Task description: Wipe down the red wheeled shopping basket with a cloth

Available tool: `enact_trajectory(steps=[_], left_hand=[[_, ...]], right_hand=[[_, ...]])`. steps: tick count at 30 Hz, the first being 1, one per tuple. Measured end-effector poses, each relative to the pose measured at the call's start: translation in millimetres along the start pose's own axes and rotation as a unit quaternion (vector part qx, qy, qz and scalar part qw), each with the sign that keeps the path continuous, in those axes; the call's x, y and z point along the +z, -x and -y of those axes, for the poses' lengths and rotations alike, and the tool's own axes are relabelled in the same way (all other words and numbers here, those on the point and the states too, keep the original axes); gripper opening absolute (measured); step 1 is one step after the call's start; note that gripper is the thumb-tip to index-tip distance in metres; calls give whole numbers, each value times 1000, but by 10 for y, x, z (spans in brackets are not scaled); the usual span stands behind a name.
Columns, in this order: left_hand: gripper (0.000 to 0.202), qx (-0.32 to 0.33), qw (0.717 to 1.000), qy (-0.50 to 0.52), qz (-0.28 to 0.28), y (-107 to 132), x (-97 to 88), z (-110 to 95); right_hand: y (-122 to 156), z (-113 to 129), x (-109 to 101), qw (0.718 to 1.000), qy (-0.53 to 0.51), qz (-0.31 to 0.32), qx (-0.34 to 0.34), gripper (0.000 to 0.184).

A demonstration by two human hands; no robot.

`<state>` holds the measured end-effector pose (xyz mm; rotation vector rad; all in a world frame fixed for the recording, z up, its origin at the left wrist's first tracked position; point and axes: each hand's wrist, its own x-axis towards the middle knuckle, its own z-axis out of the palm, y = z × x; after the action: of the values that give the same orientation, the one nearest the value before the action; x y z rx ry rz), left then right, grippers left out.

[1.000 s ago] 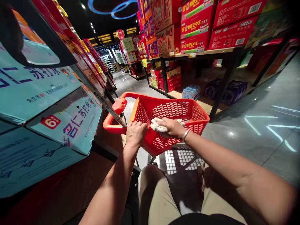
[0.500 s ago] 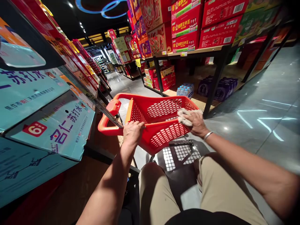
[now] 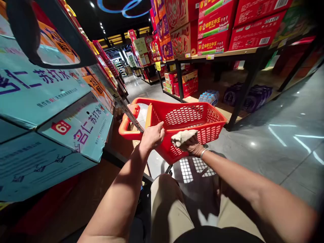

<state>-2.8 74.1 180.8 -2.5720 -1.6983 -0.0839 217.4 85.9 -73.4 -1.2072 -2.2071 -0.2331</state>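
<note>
An orange-red plastic shopping cart with perforated basket walls stands in front of my knees, its handle end on the left. My left hand is closed over the near rim, close to the handle end. In my right hand is a crumpled off-white cloth, pressed against the outside of the near basket wall, just right of my left hand. The cloth hides part of that wall, and some of my right fingers are behind it.
Light-blue cartons are stacked close on the left, with a dark sign frame and its metal post before them. A black-legged shelf holds red boxes; bottled water packs lie below. Grey floor extends right.
My right hand has moved the cloth left and down, from the far part of the near rim onto the wall below. My left hand stays on the rim. The view has shifted slightly.
</note>
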Motion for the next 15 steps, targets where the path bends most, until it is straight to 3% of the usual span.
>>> enact_trajectory(steps=[3, 5, 8, 10, 12, 13, 15], left_hand=[[48, 12, 999, 35, -19, 20, 32, -17], [49, 18, 998, 55, -24, 21, 43, -19], [51, 28, 997, 71, -21, 6, 44, -17], [53, 33, 996, 77, -16, -11, 38, -21], [55, 34, 996, 78, -10, -25, 29, -35], [55, 35, 996, 77, -6, -29, 23, -45], [57, 37, 997, 71, -1, -30, 5, -67]], right_hand=[[447, -613, -313, 997, 17, -16, 79, 28], [665, -927, -510, 980, 24, -75, 185, 29], [728, -1081, -609, 907, -6, -231, 351, 35], [577, -883, -495, 845, -52, -320, 426, 44], [320, -450, -272, 814, -92, -345, 458, 53], [174, -173, -145, 822, -98, -331, 453, 55], [-113, 409, 92, 878, -101, -261, 388, 59]])
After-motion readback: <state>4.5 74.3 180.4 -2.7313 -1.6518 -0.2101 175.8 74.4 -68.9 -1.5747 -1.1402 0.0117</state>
